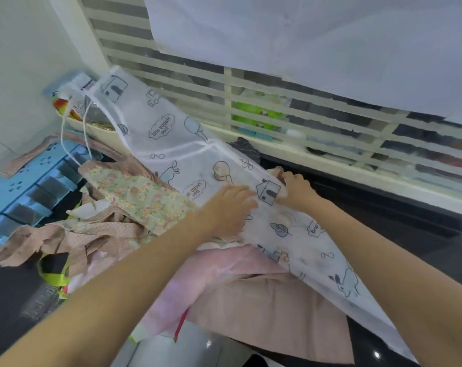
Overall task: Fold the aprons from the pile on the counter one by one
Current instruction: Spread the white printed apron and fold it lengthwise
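A white apron (187, 154) printed with houses, balloons and rabbits lies stretched diagonally over the pile, from the back left to the front right. My left hand (231, 207) presses on its middle with straight fingers. Just to the right, my right hand (296, 188) grips the apron's far edge beside a printed house. Under it lie a green floral apron (137, 193), a pink dotted apron (102, 234) and a plain beige cloth (272, 311). White strings (73, 139) hang from the apron's far left end.
The dark counter (399, 234) runs right and front. A blue plastic rack (25, 192) stands at the left. A slatted window screen (277, 107) and a white hanging cloth (304, 35) close the back. A yellow-green strap (55, 276) lies front left.
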Demonstrator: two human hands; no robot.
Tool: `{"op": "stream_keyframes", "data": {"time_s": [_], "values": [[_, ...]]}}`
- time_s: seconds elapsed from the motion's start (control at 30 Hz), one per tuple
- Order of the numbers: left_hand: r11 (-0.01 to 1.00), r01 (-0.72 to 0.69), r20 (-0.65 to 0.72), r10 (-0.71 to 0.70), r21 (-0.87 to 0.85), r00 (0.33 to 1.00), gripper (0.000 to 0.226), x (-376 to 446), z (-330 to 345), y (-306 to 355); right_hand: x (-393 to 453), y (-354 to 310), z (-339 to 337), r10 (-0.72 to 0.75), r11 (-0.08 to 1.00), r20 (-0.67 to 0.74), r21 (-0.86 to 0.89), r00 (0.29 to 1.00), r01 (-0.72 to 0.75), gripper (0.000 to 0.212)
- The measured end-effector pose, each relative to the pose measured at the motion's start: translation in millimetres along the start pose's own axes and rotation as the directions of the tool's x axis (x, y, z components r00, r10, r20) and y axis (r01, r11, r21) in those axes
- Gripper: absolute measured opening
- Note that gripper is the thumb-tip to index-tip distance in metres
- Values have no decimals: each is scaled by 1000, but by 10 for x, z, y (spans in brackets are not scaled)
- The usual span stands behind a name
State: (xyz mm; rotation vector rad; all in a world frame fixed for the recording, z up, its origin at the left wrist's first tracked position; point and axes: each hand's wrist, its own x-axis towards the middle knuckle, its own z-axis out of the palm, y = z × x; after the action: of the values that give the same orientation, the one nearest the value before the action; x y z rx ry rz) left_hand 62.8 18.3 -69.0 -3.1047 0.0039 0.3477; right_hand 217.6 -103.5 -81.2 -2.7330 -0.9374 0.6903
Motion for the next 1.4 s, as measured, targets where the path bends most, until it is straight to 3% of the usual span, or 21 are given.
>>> {"op": "stream_keyframes", "data": {"time_s": [0.13, 0.3, 0.4, 0.53, 0.7, 0.83, 0.93, 1.03, 1.1, 1.2, 1.23, 1.4], "values": [[986, -154, -43, 157, 68, 987, 45, -6, 176, 389, -468, 218, 25, -59, 998, 125, 16, 990, 58, 54], [970, -196, -63, 207, 142, 976, 34, 93, 208, 816, -1126, 600, 233, -27, 979, 224, -190, 974, 71, 50], [957, -267, -39, 273, 115, 961, 36, 124, 221, 1086, -1414, 884, 294, 22, 909, 230, -409, 973, 76, 62], [941, -284, 7, 287, 183, 958, 34, 204, 234, 1481, -1663, 1280, 398, 98, 833, 205, -553, 974, 32, 79], [934, -283, 32, 283, 218, 959, 38, 329, 185, 1959, -1896, 1725, 584, 144, 769, 175, -640, 974, 2, 67], [919, -307, 119, 286, 249, 951, 37, 413, 258, 2193, -1907, 1878, 603, 44, 863, 190, -502, 981, 58, 29], [913, -338, 177, 303, 228, 936, 33, 521, 270, 2353, -1881, 1953, 565, -79, 945, 221, -294, 972, 143, 22], [904, -364, 222, 317, 223, 922, 36, 502, 288, 2478, -1967, 1994, 649, -205, 954, 217, -171, 954, 244, 9], [910, -353, 248, 299, 216, 922, 36, 481, 316, 2514, -2050, 2035, 710, -281, 954, 98, -82, 955, 289, 18], [939, -307, 272, 257, 158, 927, 31, 501, 292, 2491, -2140, 2127, 761, -444, 896, -303, -152, 843, 417, 13], [955, -269, 266, 229, 125, 937, 27, 535, 272, 2455, -2144, 2150, 730, -432, 902, -397, -178, 810, 394, 13], [998, 22, 235, -36, 60, 971, 15, 667, 48, 2297, -2087, 2288, 363, -142, 989, -561, -48, 816, 139, 25]]}}
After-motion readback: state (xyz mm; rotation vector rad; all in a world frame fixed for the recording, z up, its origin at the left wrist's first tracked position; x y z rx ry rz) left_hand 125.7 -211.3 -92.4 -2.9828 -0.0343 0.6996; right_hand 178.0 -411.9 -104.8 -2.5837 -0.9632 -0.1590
